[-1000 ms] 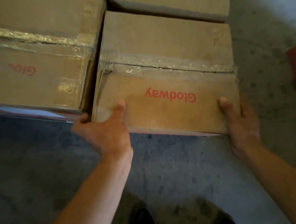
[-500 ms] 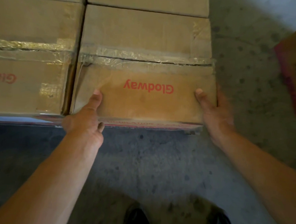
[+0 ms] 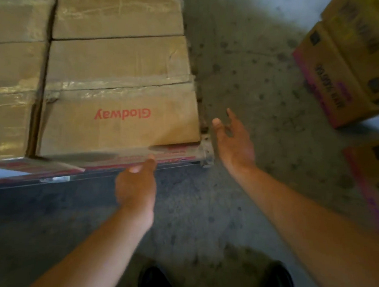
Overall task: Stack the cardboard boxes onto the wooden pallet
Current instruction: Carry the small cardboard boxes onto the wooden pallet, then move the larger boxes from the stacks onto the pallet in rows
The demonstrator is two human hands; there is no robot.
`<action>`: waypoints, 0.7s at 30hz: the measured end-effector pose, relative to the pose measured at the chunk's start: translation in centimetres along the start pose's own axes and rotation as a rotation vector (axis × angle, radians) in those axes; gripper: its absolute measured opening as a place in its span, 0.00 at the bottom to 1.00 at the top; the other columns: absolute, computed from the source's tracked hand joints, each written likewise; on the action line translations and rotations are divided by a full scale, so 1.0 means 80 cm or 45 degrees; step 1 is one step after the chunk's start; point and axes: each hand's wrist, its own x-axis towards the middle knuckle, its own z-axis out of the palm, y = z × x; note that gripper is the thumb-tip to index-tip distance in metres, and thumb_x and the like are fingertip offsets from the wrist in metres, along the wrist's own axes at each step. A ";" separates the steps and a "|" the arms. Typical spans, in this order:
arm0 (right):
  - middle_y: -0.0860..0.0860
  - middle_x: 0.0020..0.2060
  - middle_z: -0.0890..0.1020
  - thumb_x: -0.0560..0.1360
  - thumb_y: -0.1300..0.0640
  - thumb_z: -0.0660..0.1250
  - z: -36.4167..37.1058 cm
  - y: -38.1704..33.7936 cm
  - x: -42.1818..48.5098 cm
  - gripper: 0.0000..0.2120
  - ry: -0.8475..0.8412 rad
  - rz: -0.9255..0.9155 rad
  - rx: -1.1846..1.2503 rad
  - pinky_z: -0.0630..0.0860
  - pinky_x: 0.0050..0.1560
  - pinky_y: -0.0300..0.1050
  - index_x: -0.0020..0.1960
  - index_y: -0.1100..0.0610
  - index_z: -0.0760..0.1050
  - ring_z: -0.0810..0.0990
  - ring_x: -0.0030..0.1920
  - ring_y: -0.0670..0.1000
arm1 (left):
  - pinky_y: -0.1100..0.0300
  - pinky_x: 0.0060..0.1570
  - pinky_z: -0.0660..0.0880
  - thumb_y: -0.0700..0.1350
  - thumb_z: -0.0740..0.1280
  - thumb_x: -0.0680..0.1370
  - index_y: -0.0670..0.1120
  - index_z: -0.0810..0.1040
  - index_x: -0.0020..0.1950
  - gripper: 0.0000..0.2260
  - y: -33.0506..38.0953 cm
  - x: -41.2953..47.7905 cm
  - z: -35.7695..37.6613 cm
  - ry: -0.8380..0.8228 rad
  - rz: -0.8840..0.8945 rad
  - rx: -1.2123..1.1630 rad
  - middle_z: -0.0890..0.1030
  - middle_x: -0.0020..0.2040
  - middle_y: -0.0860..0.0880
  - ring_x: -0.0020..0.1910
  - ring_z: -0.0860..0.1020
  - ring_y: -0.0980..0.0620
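Observation:
A brown cardboard box (image 3: pixel 120 109) printed "Glodway" in red lies on the stack, its taped seam across the top. It sits beside a second taped box (image 3: pixel 12 103) on the left, with more boxes (image 3: pixel 116 12) behind. A pallet corner (image 3: pixel 206 151) shows under the box's near right corner. My left hand (image 3: pixel 136 184) hovers just off the box's front edge, fingers loosely curled and holding nothing. My right hand (image 3: pixel 234 141) is spread open to the right of the box, apart from it.
Bare stained concrete floor (image 3: pixel 243 58) spreads to the right. Two printed cartons with pink bands stand at the right: one at the upper right (image 3: pixel 346 63), another at the right edge (image 3: pixel 371 181). My dark shoes (image 3: pixel 278 282) show at the bottom.
Both hands have let go of the "Glodway" box and drawn back from it. The view has swung right, so the stack sits further left and the cartons on the right show more.

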 end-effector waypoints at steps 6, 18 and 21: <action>0.51 0.74 0.71 0.81 0.42 0.60 -0.186 0.049 -0.006 0.26 0.205 0.046 -0.072 0.65 0.71 0.48 0.77 0.48 0.64 0.70 0.72 0.54 | 0.62 0.49 0.69 0.53 0.68 0.78 0.45 0.80 0.63 0.17 0.056 -0.107 0.111 -0.107 0.727 0.529 0.83 0.57 0.46 0.56 0.79 0.49; 0.56 0.68 0.76 0.81 0.49 0.63 -0.730 -0.105 -0.162 0.20 1.006 0.085 0.024 0.69 0.63 0.47 0.71 0.56 0.73 0.74 0.68 0.59 | 0.52 0.60 0.74 0.52 0.69 0.78 0.45 0.78 0.66 0.19 0.369 -0.488 0.288 -0.570 1.504 0.720 0.82 0.61 0.44 0.61 0.79 0.45; 0.54 0.70 0.75 0.82 0.46 0.60 -0.830 -0.160 -0.232 0.21 1.115 0.088 -0.019 0.70 0.59 0.49 0.73 0.52 0.70 0.74 0.67 0.59 | 0.55 0.58 0.72 0.52 0.69 0.78 0.45 0.78 0.66 0.19 0.431 -0.595 0.298 -0.661 1.594 0.711 0.82 0.61 0.44 0.61 0.79 0.44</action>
